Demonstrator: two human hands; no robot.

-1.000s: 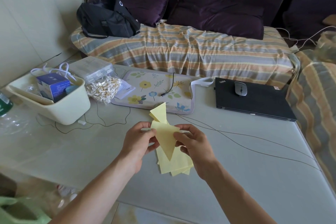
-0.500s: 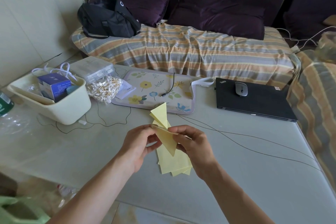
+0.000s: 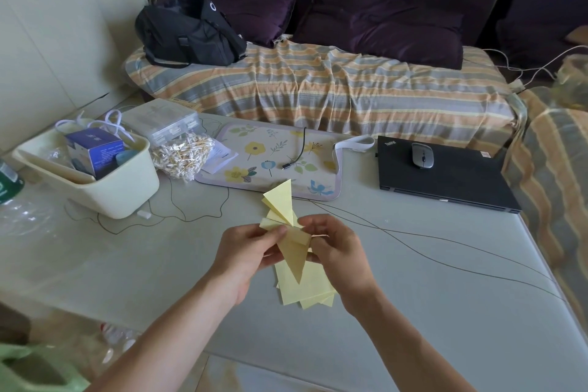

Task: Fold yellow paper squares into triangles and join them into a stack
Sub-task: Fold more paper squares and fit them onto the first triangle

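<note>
Both hands hold a narrow folded yellow triangle point(image 3: 295, 259) above the table, its tip pointing toward me. My left hand point(image 3: 248, 251) pinches its upper left edge. From the other side my right hand point(image 3: 337, 248) pinches the upper right corner, where a small flap is bent over. Behind the hands a joined stack of folded yellow triangles point(image 3: 281, 200) sticks up and away. Under the hands a loose pile of flat yellow paper squares point(image 3: 305, 291) lies on the grey table point(image 3: 413, 312).
A cream tub point(image 3: 127, 191) with a blue box stands at the left, a bag of cotton swabs point(image 3: 181, 156) beside it. Farther back lie a floral mat point(image 3: 276, 162) and a black laptop point(image 3: 445, 181) with a mouse. Thin cables point(image 3: 413, 235) cross the table.
The held triangle has been folded narrower, and its top right corner is now bent over by my right hand. Both hands have stayed in about the same place.
</note>
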